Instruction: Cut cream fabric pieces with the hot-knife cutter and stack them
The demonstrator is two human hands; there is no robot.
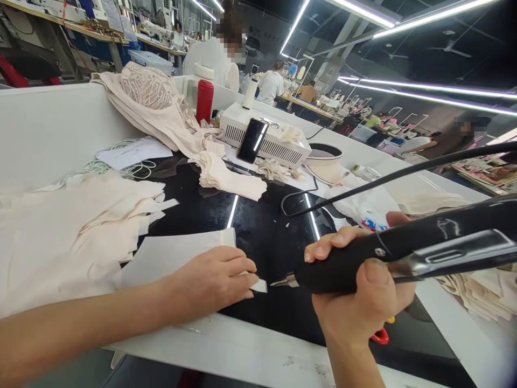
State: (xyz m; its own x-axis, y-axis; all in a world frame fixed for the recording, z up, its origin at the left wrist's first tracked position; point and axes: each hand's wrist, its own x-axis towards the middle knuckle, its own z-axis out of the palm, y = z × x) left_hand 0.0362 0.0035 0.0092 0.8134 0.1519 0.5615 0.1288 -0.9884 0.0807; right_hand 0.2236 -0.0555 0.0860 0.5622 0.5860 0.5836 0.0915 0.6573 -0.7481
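Note:
My right hand [363, 291] is wrapped round a black corded hand tool [335, 267] with a long metal lever, its thumb by the lever. The tool's pointed metal tip faces left, just short of a pale tab [259, 285] that sticks out under my left fingers. My left hand [226, 277] has its fingers bent and close together, holding a pale fabric piece [177, 250] against the black tabletop [266, 231]. Its thumb is hidden. At far left lies a pile of cream fabric pieces [72, 226], partly beside my left forearm.
A white vented box [264, 134] stands behind, with a phone [252, 140] leaning on it. Nearby are folded cream strips [230, 175], a lace-cupped garment [149, 97] and a red bottle [204, 101]. The tool's black cable [363, 183] loops above the table. Red handles [379, 337] show below my right hand.

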